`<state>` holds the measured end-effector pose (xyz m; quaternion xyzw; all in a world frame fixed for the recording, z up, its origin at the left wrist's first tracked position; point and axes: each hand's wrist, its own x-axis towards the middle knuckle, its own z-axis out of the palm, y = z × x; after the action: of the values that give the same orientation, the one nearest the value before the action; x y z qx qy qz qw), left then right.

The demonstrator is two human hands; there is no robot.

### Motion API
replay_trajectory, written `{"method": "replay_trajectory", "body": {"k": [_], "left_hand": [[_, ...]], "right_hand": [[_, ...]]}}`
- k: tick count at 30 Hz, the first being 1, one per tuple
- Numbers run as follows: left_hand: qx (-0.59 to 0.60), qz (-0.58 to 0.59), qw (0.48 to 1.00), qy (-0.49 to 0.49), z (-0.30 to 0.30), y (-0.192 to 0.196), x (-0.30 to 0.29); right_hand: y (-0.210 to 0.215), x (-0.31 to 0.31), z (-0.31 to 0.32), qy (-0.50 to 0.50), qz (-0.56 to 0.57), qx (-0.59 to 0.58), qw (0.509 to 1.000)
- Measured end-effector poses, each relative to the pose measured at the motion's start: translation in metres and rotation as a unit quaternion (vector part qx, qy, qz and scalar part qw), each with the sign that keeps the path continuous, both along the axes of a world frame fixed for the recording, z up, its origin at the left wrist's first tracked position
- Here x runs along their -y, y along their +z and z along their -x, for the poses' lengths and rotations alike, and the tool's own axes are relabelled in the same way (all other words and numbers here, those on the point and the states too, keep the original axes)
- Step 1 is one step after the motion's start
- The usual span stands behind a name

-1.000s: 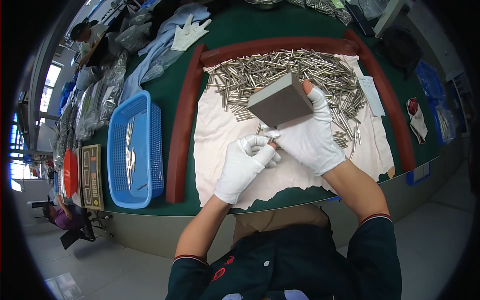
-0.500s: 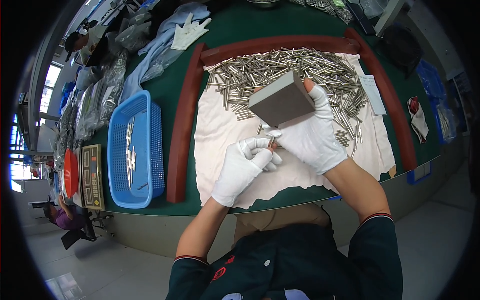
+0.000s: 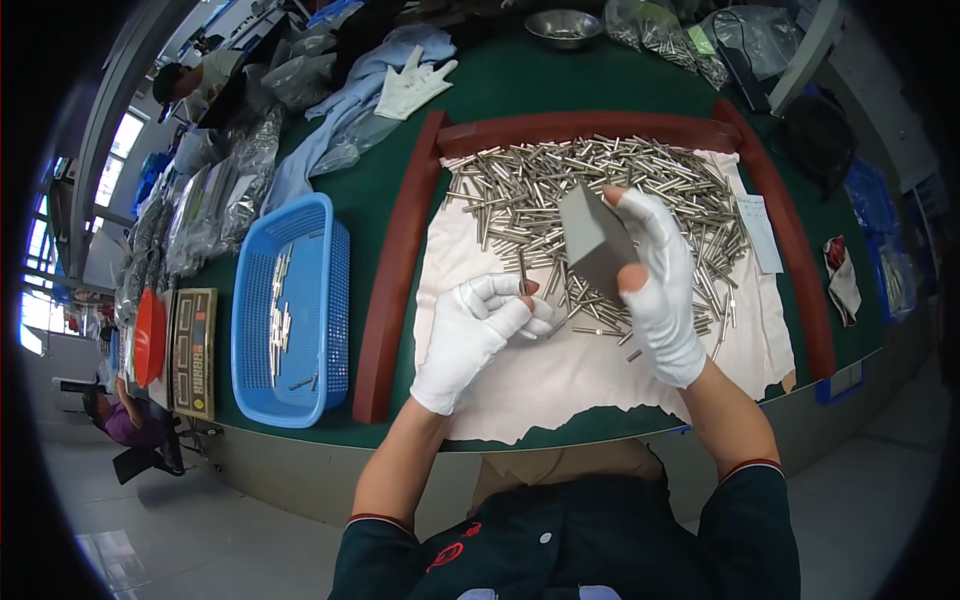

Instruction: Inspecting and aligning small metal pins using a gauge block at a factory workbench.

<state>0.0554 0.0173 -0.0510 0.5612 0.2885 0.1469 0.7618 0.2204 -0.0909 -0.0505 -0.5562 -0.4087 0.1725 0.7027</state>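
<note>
My left hand (image 3: pixel 468 345), in a white glove with bare fingertips, pinches a thin metal pin (image 3: pixel 522 268) upright between thumb and finger. Gripped in my right hand (image 3: pixel 662 300), gloved the same way, is a grey rectangular block (image 3: pixel 592 235), tilted above the pins and apart from the pinched one. Beneath and beyond both hands, a heap of loose metal pins (image 3: pixel 600 165) spreads over a pale cloth (image 3: pixel 480 415). The block and right hand hide some of that heap.
A dark red wooden frame (image 3: pixel 392 270) borders the cloth on three sides. To its left stands a blue plastic basket (image 3: pixel 340 330) with some pins inside. A paper slip (image 3: pixel 760 235) lies at the right; a metal bowl (image 3: pixel 563 30) sits at the back.
My right hand has moved right, away from my left, turning the block onto a steeper tilt. The pinched pin now shows more fully. The whole view has shifted slightly.
</note>
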Motion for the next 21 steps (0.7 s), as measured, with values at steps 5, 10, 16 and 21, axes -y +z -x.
{"method": "replay_trajectory", "body": {"k": [5,10,16,21], "left_hand": [[0.0,-0.054,0.997,0.057,0.0,-0.005,-0.01],[0.018,-0.056,0.994,0.088,0.002,-0.006,-0.004],[0.022,-0.085,0.99,0.107,0.002,-0.002,0.002],[0.048,-0.102,0.989,0.097,0.005,-0.008,0.002]], "right_hand": [[-0.007,-0.003,0.01,-0.015,0.059,0.309,0.949],[-0.009,-0.005,0.014,-0.005,0.068,0.33,0.941],[-0.008,-0.006,0.012,0.015,0.069,0.35,0.934],[-0.008,-0.005,0.014,0.014,0.068,0.346,0.936]]}}
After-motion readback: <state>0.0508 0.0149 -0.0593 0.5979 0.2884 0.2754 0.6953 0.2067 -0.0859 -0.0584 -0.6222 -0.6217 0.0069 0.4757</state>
